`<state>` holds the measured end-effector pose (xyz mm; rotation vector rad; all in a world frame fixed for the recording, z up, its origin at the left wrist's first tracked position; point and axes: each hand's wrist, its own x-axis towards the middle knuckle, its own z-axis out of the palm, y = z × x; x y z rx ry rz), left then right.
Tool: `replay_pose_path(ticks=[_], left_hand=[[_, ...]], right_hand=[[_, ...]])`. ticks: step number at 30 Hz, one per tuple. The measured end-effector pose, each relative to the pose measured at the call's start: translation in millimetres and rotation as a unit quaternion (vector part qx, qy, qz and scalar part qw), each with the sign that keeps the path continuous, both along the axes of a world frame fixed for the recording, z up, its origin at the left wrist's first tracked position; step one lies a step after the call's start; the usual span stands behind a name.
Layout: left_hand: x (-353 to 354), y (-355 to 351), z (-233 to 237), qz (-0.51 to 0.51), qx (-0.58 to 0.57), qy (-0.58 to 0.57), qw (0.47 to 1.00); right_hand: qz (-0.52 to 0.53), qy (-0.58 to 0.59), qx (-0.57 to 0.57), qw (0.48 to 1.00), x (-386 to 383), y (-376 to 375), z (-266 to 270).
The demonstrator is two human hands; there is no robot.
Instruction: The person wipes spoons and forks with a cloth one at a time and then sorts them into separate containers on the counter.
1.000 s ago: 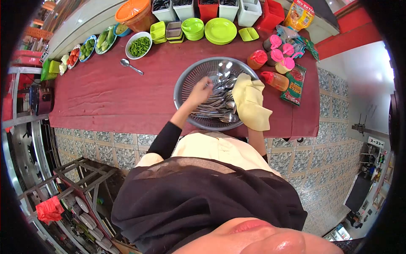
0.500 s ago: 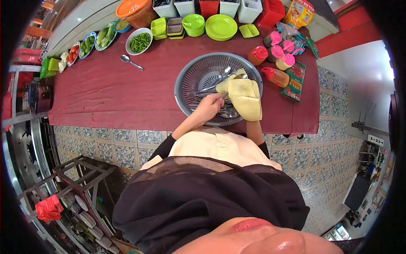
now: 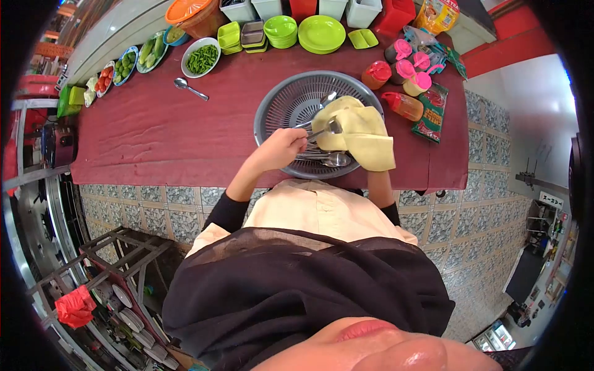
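Note:
My left hand (image 3: 283, 149) is closed around the handle of a metal spoon (image 3: 334, 127), whose bowl lies against a pale yellow cloth (image 3: 365, 133). The cloth is draped over my right hand (image 3: 378, 177) and hides its fingers; only the wrist side shows below it. Both hands are over the near part of a grey perforated basin (image 3: 262, 117). Inside the basin lie several other metal spoons (image 3: 336, 160), partly covered by my hands and the cloth.
A separate spoon (image 3: 192, 89) rests on the red tablecloth (image 3: 142, 142) to the left. Behind it stand a bowl of green chillies (image 3: 200, 60), green plates (image 3: 322, 34) and cutlery bins. Sauce bottles (image 3: 405, 106) and a green packet (image 3: 431, 114) are right of the basin.
My left hand has drawn back left with the spoon, so the spoon's bowl now shows clear of the folds. The cloth in my right hand has shifted slightly right and opened out.

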<state>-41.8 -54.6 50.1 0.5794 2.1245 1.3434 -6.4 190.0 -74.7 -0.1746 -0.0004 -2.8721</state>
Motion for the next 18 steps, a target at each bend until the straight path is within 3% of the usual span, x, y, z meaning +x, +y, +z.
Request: replay_pose_path(ticks=[3,6,9,12,16,18], left_hand=[[10,17,-12,0.05,-0.002,-0.012,0.999],[25,32,-26,0.127,0.045,-0.094,0.986],[32,42,-26,0.189,0.095,-0.247,0.946],[33,55,-6,0.251,0.191,-0.291,0.903],[31,55,-11,0.231,0.236,-0.297,0.896],[29,53,-14,0.181,0.212,-0.238,0.93]], right_hand=[[-0.042,0.013,0.006,0.999,5,-16,-16],[-0.056,0.032,0.003,0.998,10,-29,-31],[-0.056,0.056,0.0,0.997,12,-39,-43],[-0.052,0.088,-0.002,0.995,11,-46,-52],[-0.012,0.129,-0.066,0.989,8,-37,-60],[0.041,0.068,-0.163,0.983,6,-24,-29]])
